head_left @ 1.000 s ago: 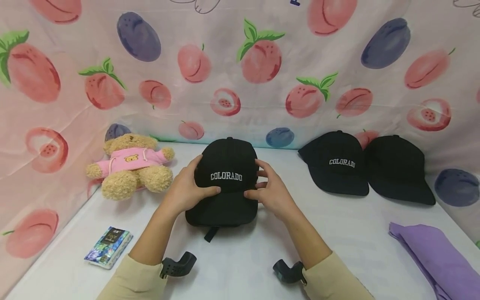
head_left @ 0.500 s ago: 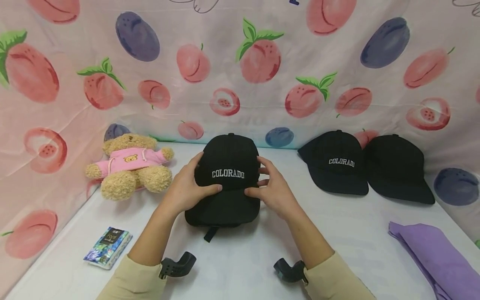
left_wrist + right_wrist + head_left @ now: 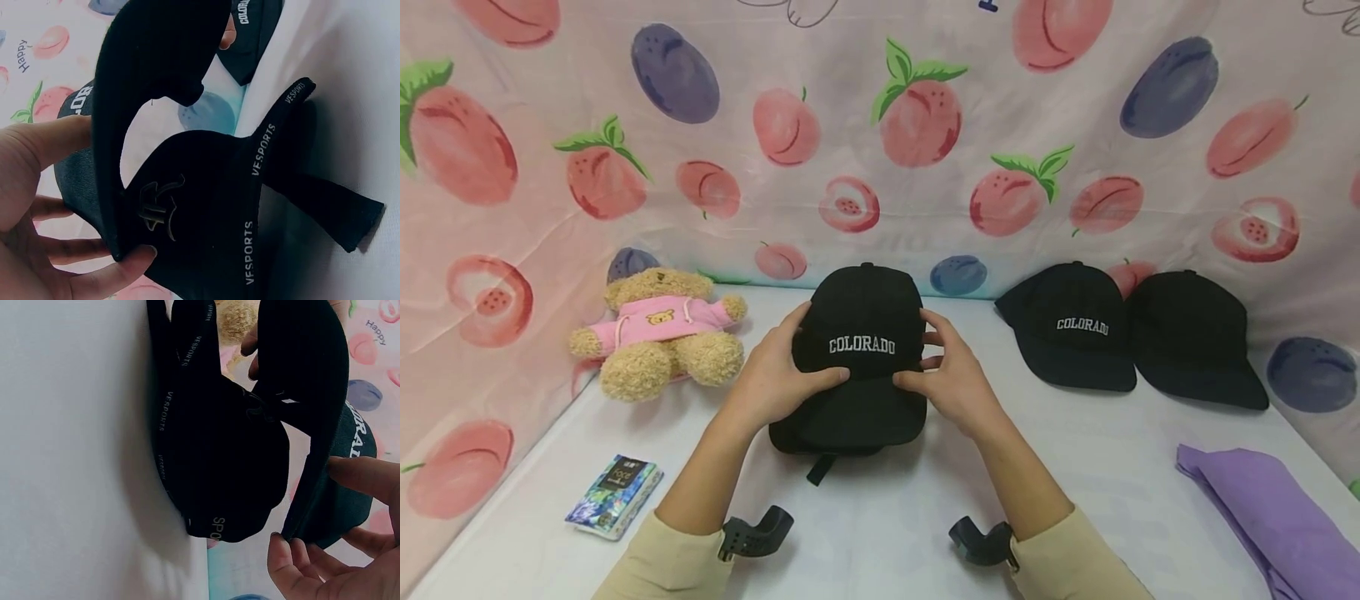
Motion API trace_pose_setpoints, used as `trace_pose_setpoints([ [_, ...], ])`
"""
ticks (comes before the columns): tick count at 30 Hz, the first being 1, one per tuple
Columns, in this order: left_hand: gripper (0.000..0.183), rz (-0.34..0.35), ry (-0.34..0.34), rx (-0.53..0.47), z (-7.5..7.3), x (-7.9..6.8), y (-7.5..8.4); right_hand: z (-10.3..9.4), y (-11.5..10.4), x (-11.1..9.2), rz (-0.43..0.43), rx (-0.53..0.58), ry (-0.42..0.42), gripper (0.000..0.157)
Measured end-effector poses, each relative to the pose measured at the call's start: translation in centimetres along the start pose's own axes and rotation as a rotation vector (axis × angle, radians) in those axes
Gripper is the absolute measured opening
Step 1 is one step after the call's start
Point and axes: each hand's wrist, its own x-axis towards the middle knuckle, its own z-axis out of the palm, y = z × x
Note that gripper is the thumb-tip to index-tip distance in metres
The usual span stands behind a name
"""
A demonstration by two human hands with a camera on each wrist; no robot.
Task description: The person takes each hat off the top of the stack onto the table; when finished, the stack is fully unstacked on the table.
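Between both hands a black baseball cap (image 3: 865,308) with white COLORADO lettering stands upright, its brim towards me. My left hand (image 3: 772,379) grips its left side, thumb on the front above the brim. On the other side my right hand (image 3: 951,377) holds it the same way. Under it is a second black cap (image 3: 194,206), its VESPORTS inner tape and an embroidered mark showing in the left wrist view. A gap separates the two in the right wrist view, where the lower cap (image 3: 219,456) rests on the table. Its strap (image 3: 822,469) sticks out in front.
At the back right lie another COLORADO cap (image 3: 1075,333) and a plain black cap (image 3: 1191,342), side by side. A teddy bear (image 3: 658,333) in a pink hoodie sits left. Nearer are a tissue pack (image 3: 616,497) and a folded purple cloth (image 3: 1270,508). A fruit-print curtain (image 3: 880,108) hangs behind.
Both hands have lifted the held cap slightly and moved it a little to the right. More of the lower cap shows at its left. Everything else stays in place.
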Motion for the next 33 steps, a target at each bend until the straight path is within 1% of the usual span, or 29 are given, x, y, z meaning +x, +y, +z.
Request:
trace_pose_setpoints([
  [8, 0.104, 0.012, 0.022, 0.009, 0.2, -0.2, 0.4, -0.5, -0.1, -0.2, -0.008, -0.005, 0.002, 0.094],
  [15, 0.104, 0.036, 0.037, -0.009, 0.3, -0.1, 0.9, -1.1, -0.4, -0.2, -0.031, -0.021, 0.005, 0.094],
  [20, 0.104, 0.055, 0.046, -0.003, 0.2, -0.2, 1.3, -1.5, -0.6, -0.3, -0.045, -0.031, 0.012, 0.093],
  [27, 0.104, 0.053, 0.068, 0.003, 0.2, -0.4, 2.0, -1.8, -0.9, -0.4, -0.081, -0.041, 0.015, 0.092],
  [33, 0.103, 0.048, 0.08, -0.012, 0.7, -0.2, 2.4, -2.3, -1.0, -0.3, -0.068, -0.039, 0.017, 0.093],
])
